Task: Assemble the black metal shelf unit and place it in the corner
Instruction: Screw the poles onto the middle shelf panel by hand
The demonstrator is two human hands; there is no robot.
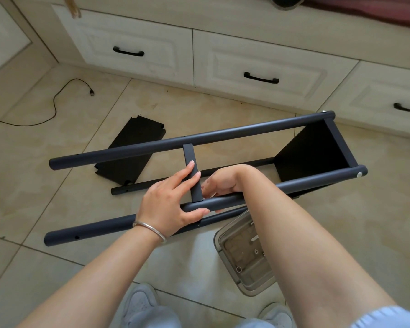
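Upper left: black cable [55,107], loose on glossy beige floor tiles [33,185]. Left of centre: flat black shelf panel [130,147], notched corners, partly under a pole. Centre: shelf frame [199,138], round matte black poles, lying on its side; one panel fitted at right end. Left hand [168,204] wrapped around near pole, fingers against flat crossbar [193,172]. Right hand [225,183] behind that pole, grip hidden. Lower right: clear plastic tray [244,254], small hardware inside, half covered by forearm.

Four black poles [189,138], two shelf panels [313,152], one crossbar [191,162], three drawer handles [128,52], one clear tray [244,254].
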